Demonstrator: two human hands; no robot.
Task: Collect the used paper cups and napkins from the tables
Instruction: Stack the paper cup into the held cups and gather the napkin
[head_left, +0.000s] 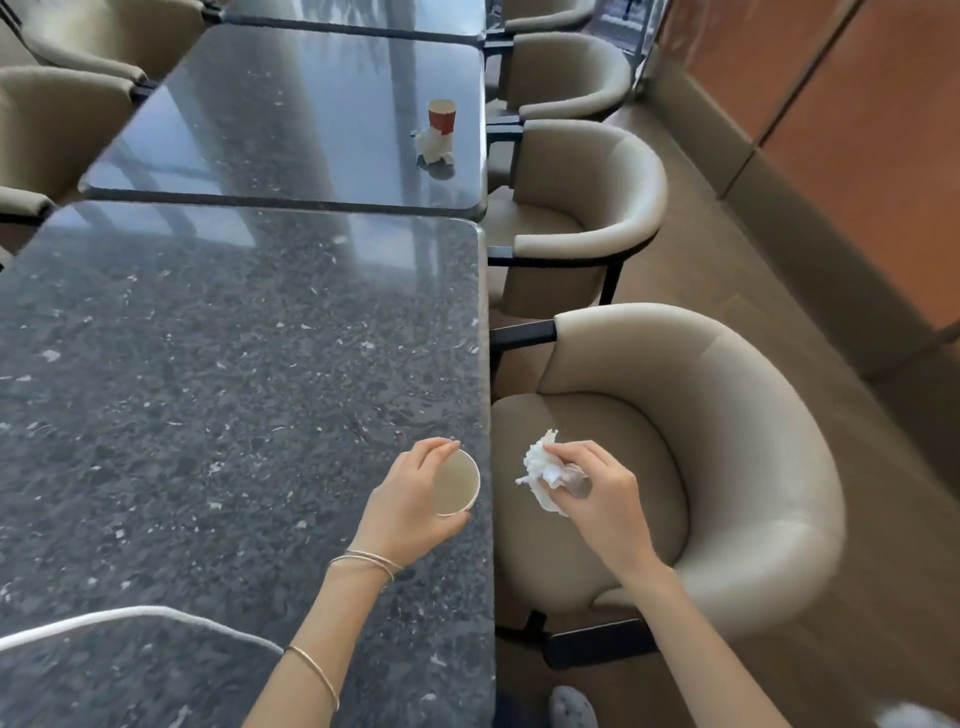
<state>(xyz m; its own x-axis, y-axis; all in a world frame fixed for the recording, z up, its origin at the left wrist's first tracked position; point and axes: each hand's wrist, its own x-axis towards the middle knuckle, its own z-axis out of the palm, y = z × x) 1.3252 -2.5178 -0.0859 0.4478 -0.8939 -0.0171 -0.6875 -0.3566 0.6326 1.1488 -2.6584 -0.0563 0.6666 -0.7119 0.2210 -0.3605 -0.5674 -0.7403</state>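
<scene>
My left hand (410, 501) grips a paper cup (457, 483) from the side, its open mouth tipped toward me, above the right edge of the near dark stone table (234, 389). My right hand (597, 493) holds a crumpled white napkin (540, 467) over the seat of the nearest chair. On the second table (291, 130), near its right edge, a red paper cup (442, 114) stands upright with another crumpled white napkin (434, 148) lying just in front of it.
Beige curved armchairs (727, 441) line the right side of the tables, with more chairs (52, 119) on the left. A wood floor aisle (779, 291) runs along an orange panelled wall (857, 130). A third table (363, 15) stands farther back.
</scene>
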